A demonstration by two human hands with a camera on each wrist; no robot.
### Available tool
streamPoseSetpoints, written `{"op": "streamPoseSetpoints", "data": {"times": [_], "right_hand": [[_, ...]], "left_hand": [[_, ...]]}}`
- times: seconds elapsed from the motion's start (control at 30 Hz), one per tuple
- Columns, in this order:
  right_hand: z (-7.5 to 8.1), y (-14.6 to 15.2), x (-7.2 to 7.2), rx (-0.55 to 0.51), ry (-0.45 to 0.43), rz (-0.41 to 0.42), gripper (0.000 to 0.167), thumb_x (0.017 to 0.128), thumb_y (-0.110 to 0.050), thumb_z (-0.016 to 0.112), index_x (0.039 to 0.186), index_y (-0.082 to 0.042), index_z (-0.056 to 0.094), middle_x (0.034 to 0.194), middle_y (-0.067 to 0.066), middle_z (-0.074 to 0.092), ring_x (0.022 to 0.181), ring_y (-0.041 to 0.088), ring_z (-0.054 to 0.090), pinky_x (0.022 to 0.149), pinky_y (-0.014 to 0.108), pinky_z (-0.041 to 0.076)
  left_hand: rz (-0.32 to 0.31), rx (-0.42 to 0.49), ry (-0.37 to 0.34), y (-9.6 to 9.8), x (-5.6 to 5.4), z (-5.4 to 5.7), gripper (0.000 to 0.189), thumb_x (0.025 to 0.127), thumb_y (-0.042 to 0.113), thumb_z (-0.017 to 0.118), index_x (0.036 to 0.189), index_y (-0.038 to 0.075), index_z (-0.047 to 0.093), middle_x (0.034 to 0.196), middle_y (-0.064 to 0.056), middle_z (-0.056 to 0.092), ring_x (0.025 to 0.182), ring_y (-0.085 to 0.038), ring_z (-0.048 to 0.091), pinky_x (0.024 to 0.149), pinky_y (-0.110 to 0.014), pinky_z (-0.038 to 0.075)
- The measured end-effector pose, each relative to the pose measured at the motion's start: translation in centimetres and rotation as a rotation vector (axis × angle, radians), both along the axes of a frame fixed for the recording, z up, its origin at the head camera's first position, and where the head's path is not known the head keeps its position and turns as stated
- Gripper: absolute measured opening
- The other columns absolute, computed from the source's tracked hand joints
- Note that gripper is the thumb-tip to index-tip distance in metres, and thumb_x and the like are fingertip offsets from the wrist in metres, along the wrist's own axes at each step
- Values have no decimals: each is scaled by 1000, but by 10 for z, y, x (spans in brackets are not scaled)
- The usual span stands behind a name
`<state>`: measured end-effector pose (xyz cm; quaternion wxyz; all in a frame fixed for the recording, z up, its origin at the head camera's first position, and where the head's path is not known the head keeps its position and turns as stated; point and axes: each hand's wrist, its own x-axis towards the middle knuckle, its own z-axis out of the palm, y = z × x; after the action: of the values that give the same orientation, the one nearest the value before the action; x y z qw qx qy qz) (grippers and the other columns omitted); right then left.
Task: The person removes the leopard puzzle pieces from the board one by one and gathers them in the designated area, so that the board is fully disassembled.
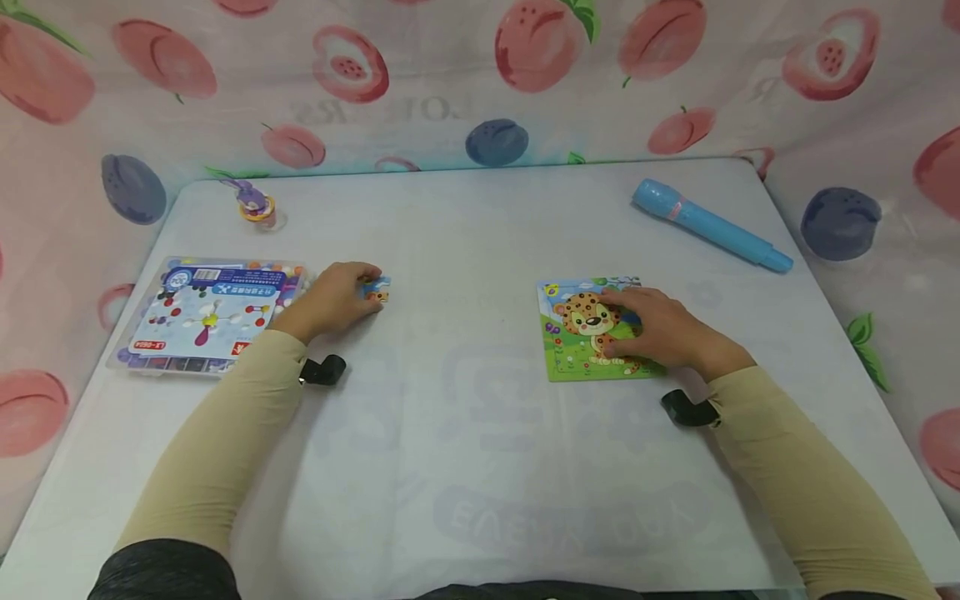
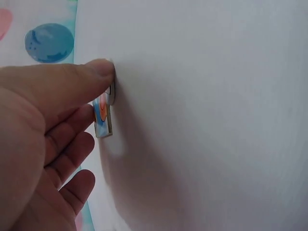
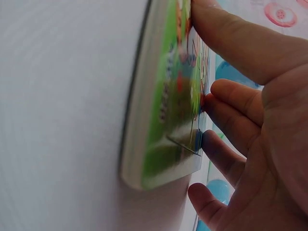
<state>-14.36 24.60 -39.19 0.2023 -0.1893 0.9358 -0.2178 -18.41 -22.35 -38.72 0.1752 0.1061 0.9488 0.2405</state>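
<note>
My left hand [image 1: 336,298] pinches a small jigsaw puzzle piece [image 1: 378,289] near the table's left side, beside a plastic box. Up close in the left wrist view, the thumb presses on the thin piece [image 2: 102,118], which shows blue and orange on its face; the other fingers are loosely bent below. On the right, my right hand [image 1: 670,333] rests its thumb and fingertips on a square leopard puzzle [image 1: 570,354] with a green and blue picture. In the right wrist view the puzzle [image 3: 156,159] shows a thick pale edge, and the fingers are spread on its face.
A clear plastic box [image 1: 202,312] with a molecule-picture label and colourful contents lies by the left forearm. Behind it stands a small purple figure [image 1: 255,202]. A blue tube [image 1: 712,227] lies at the back right. Fruit-print sheeting [image 1: 427,50] hangs behind the white table [image 1: 465,467].
</note>
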Motion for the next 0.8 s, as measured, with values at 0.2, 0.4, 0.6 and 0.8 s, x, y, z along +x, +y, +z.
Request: {"op": "streamPoseSetpoints", "data": {"times": [0.2,0.4,0.6,0.8], "right_hand": [[1,0,0,5,4,7,85,87,-44,77,154,-9,38,154,28,33,143,49,21,108,71,20],[2,0,-1,15,-12,0,86,87,-44,76,155,-10,37,155,28,31,144,49,19,109,71,18],[3,-2,0,12,-13,1,86,87,-44,76,155,-8,37,154,28,32,143,50,19,109,71,17],[4,-2,1,4,-10,8,86,87,-45,76,154,-7,38,153,29,33,143,50,19,108,72,18]], "left_hand": [[32,-22,-17,-10,-1,3,54,96,13,67,143,-4,47,144,-25,48,138,-42,37,115,-53,25],[65,-20,-58,-16,-1,7,53,98,12,64,145,-5,45,147,-27,44,139,-42,35,115,-55,23],[53,-23,-62,-18,-2,10,54,97,11,64,145,-7,43,147,-28,43,140,-43,33,116,-54,22],[46,-31,-61,-17,-2,12,55,97,12,65,144,-7,44,146,-29,43,139,-43,35,115,-55,23]]}}
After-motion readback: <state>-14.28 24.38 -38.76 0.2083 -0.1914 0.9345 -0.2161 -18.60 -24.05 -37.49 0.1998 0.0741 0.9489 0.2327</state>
